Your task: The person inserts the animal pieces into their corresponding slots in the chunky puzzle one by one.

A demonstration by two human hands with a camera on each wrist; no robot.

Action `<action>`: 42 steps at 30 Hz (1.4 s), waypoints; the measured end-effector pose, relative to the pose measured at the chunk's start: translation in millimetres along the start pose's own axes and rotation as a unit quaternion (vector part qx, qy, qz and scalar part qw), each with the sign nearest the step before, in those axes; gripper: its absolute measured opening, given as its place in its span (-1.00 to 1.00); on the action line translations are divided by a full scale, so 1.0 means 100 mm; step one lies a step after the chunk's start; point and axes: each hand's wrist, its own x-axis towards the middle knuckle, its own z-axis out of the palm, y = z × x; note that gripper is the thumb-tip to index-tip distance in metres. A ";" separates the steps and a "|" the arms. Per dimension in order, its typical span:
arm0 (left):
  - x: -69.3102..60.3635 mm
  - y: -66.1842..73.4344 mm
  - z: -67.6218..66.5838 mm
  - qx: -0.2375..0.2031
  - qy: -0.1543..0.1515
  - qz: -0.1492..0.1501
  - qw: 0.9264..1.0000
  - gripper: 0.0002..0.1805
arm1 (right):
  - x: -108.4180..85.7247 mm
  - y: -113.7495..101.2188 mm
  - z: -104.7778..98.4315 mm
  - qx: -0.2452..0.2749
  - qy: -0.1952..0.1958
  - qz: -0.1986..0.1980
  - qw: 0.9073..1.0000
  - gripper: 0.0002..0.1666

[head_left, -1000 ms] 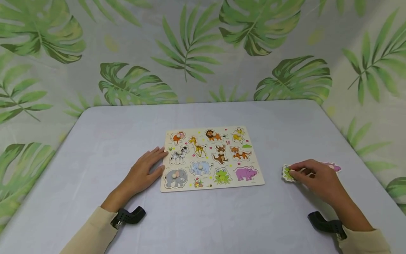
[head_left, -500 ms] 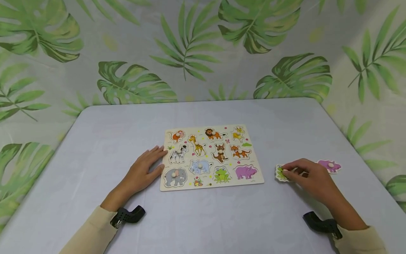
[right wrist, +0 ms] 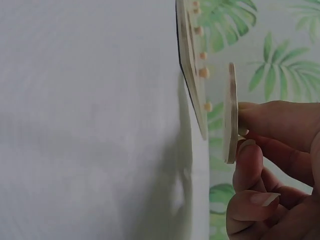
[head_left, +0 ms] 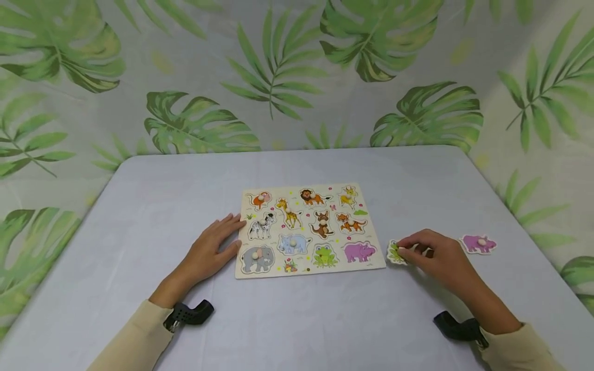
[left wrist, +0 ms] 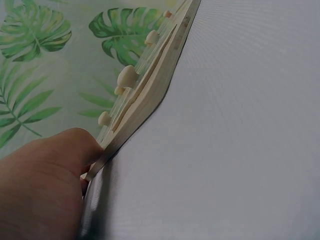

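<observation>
A wooden animal puzzle board (head_left: 297, 264) lies flat in the middle of the table, most of its pictures carrying knobbed pieces. My left hand (head_left: 206, 251) rests at the board's left edge with fingers extended, touching it; the left wrist view shows the thumb against that edge. In my right hand (head_left: 438, 257) a green frog puzzle piece (head_left: 394, 253) is pinched by its knob, just off the board's right edge. The right wrist view has this frog piece edge-on, raised above the table. The board's frog and hippo pictures show no knobs.
A purple hippo puzzle piece (head_left: 478, 244) with a knob lies on the white-covered table (head_left: 297, 330), right of the right hand. A leaf-patterned cloth (head_left: 297, 77) hangs behind the table. Black cameras are strapped to both wrists.
My right hand has moved left with the frog piece, from near the hippo piece to beside the board. The hippo piece has come into full view. My left hand has stayed put.
</observation>
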 end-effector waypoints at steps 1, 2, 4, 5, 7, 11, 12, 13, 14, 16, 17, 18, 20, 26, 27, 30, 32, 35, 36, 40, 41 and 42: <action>0.00 -0.01 0.00 0.000 -0.001 -0.001 1.000 -0.46 | 0.01 -0.02 0.01 0.000 -0.001 -0.002 1.000 -0.86; 0.00 -0.01 0.01 0.000 -0.002 -0.002 1.000 -0.45 | 0.02 -0.04 0.03 0.001 -0.003 -0.005 1.000 -0.86; 0.00 -0.01 0.01 0.002 -0.001 -0.002 1.000 -0.45 | 0.04 -0.07 0.06 0.001 -0.005 -0.013 1.000 -0.86; 0.00 -0.01 0.01 0.002 -0.001 -0.002 1.000 -0.45 | 0.05 -0.09 0.07 0.004 -0.006 -0.016 1.000 -0.87; -0.01 -0.01 0.00 0.003 0.000 -0.002 1.000 -0.45 | 0.06 -0.13 0.10 0.007 -0.010 -0.023 1.000 -0.87; -0.02 -0.01 0.01 0.000 -0.001 -0.005 1.000 -0.45 | 0.10 -0.20 0.15 0.016 -0.022 -0.027 0.999 -0.87; -0.02 -0.01 0.01 0.000 0.000 -0.006 1.000 -0.45 | 0.11 -0.21 0.16 0.018 -0.024 -0.030 0.999 -0.87; -0.03 -0.01 0.01 0.000 -0.001 -0.008 1.000 -0.46 | 0.12 -0.23 0.17 0.020 -0.027 -0.031 0.999 -0.87; -0.03 -0.01 0.01 -0.002 -0.001 -0.010 1.000 -0.46 | 0.13 -0.25 0.18 0.021 -0.029 -0.035 0.999 -0.87; -0.04 0.00 0.02 -0.003 -0.002 -0.013 1.000 -0.46 | 0.15 -0.28 0.21 0.024 -0.034 -0.038 0.998 -0.87; -0.05 -0.01 0.02 -0.003 -0.002 -0.013 1.000 -0.46 | 0.16 -0.30 0.23 0.026 -0.037 -0.040 0.998 -0.87; -0.05 0.00 0.03 -0.003 -0.002 -0.015 1.000 -0.46 | 0.17 -0.31 0.24 0.028 -0.041 -0.041 0.998 -0.87; -0.06 0.00 0.03 -0.003 -0.002 -0.014 1.000 -0.46 | 0.19 -0.36 0.26 0.035 -0.046 -0.045 0.997 -0.88; -0.04 -0.01 0.02 0.003 0.011 -0.001 1.000 -0.47 | 0.28 -0.49 0.31 0.068 -0.059 -0.072 0.993 -0.87; -0.03 0.00 0.02 0.002 0.011 -0.001 1.000 -0.47 | 0.29 -0.51 0.33 0.073 -0.059 -0.076 0.993 -0.87; -0.02 0.00 0.01 -0.002 0.006 -0.002 1.000 -0.46 | 0.32 -0.56 0.36 0.090 -0.061 -0.091 0.990 -0.86; -0.02 0.00 0.01 -0.003 0.003 -0.003 1.000 -0.46 | 0.33 -0.59 0.37 0.099 -0.063 -0.096 0.988 -0.86; -0.01 0.00 0.01 -0.002 0.004 -0.001 1.000 -0.46 | 0.34 -0.63 0.40 0.111 -0.068 -0.100 0.986 -0.85; -0.01 0.00 0.01 -0.001 0.004 -0.001 1.000 -0.46 | 0.35 -0.64 0.41 0.113 -0.071 -0.102 0.986 -0.86; 0.00 0.00 0.01 0.002 0.002 -0.003 1.000 -0.46 | 0.36 -0.69 0.42 0.114 -0.075 -0.107 0.985 -0.85; 0.00 0.00 0.01 0.002 0.001 -0.003 1.000 -0.46 | 0.37 -0.70 0.43 0.113 -0.074 -0.109 0.985 -0.85; 0.00 0.01 0.00 0.002 0.000 -0.004 1.000 -0.46 | 0.37 -0.71 0.43 0.114 -0.074 -0.111 0.984 -0.85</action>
